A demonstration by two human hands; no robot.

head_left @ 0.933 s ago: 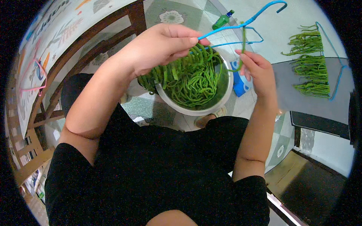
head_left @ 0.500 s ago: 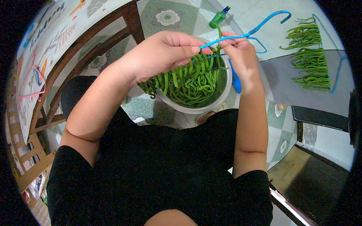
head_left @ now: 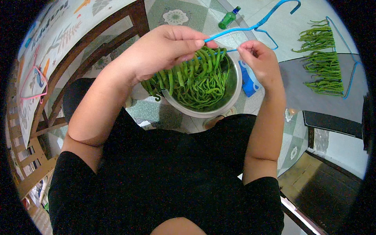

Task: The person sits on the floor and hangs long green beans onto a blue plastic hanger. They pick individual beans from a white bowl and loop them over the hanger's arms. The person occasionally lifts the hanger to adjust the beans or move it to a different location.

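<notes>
My left hand (head_left: 168,49) grips a blue clothes hanger (head_left: 235,30) between thumb and fingers, its hook pointing to the far right. Several long green beans (head_left: 182,74) hang folded over the hanger's lower bar, partly hidden behind this hand. My right hand (head_left: 260,60) has its fingers curled, with thumb and fingertip pinched at the lower bar, right of the hung beans. Below sits a metal basin (head_left: 236,88) with more long beans (head_left: 203,94) in it; where hung and loose beans overlap, I cannot separate them.
Another blue hanger (head_left: 354,72) loaded with beans lies at the right, partly over a grey surface (head_left: 290,82). A green bottle (head_left: 228,18) stands beyond the basin. A blue packet (head_left: 248,80) lies beside it. At the left are a wooden frame (head_left: 139,19) and a pink hanger (head_left: 46,84).
My right hand has moved right and down from the upper part of the hanger to its lower bar. The bean near its fingers now hangs lower, among the others.
</notes>
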